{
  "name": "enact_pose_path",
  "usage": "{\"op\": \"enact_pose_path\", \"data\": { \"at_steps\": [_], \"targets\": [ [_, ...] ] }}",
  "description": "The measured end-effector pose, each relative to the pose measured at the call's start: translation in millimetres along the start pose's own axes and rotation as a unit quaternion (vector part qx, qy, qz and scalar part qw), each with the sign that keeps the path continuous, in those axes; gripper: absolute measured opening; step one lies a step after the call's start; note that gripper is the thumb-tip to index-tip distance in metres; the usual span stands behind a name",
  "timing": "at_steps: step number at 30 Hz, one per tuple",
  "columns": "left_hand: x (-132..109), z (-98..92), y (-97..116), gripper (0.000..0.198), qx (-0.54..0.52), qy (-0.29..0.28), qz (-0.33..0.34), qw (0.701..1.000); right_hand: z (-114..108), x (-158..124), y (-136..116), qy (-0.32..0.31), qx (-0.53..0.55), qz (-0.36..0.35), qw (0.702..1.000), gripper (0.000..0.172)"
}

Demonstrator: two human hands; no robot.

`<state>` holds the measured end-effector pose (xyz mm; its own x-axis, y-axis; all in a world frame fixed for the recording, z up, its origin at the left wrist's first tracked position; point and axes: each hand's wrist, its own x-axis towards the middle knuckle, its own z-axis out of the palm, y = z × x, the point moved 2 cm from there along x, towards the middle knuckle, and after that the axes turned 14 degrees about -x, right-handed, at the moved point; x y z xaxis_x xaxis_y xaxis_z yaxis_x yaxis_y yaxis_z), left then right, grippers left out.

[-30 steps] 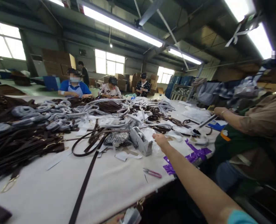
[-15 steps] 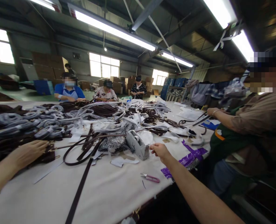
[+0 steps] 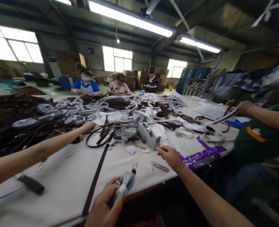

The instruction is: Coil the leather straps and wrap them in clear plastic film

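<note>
At the lower middle, my left hand [image 3: 104, 203] is closed round a coiled strap [image 3: 128, 179] in grey wrapping, with a white band around it and a gold clasp sticking out at the top. My right hand [image 3: 169, 156] is pinched just in front of the cutting end of a grey tape dispenser [image 3: 147, 137]. Whatever is between its fingertips is too small to make out. Below the dispenser lie pink-handled thread snips [image 3: 160, 166]. A long dark strap [image 3: 97, 179] runs down the table on the left of my left hand.
Another person's arm [image 3: 42, 146] reaches in from the left to heaped brown and grey-wrapped straps [image 3: 66, 110]. A co-worker's hand [image 3: 245, 108] handles a strap at right. Purple plastic [image 3: 203, 157] lies by the edge. A short dark piece [image 3: 32, 184] sits left. Several people work opposite.
My left hand has come into view from below with the wrapped strap. The view has swung left. My right hand stays at the dispenser. The other person's arm reaches farther over the table.
</note>
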<state>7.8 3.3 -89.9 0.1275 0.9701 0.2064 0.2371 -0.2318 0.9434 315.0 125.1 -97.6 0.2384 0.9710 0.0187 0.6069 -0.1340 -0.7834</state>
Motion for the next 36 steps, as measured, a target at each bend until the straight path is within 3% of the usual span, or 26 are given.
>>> {"op": "enact_pose_path", "data": {
  "at_steps": [5,9,18,22,24,29,36],
  "targets": [
    [19.8,10.0,2.7,0.011,0.118,0.018,0.208,0.971,30.6,-96.9,-60.2,-0.148,0.156,-0.099,0.972,0.027],
    [21.0,24.3,6.3,0.008,0.181,-0.003,0.279,0.943,57.7,-130.3,-82.0,-0.196,0.179,-0.075,0.961,0.026],
    [6.8,19.1,1.8,0.013,0.213,0.018,0.294,0.932,87.3,-135.4,-65.4,-0.165,0.177,0.0,0.97,0.038],
    [2.9,16.1,-5.8,0.041,0.2,0.075,0.276,0.937,92.2,-139.0,-65.6,-0.163,0.176,0.028,0.97,0.043],
    [3.3,17.0,-6.1,0.045,0.202,0.063,0.291,0.933,93.4,-139.2,-66.2,-0.157,0.179,0.042,0.97,0.046],
    [6.6,19.3,0.5,0.034,0.219,0.001,0.344,0.913,94.1,-137.8,-65.7,-0.142,0.178,0.062,0.972,0.053],
    [4.9,16.3,-3.6,0.025,0.232,0.036,0.328,0.915,88.7,-141.6,-68.7,-0.184,0.218,0.079,0.955,0.043]
  ]
}}
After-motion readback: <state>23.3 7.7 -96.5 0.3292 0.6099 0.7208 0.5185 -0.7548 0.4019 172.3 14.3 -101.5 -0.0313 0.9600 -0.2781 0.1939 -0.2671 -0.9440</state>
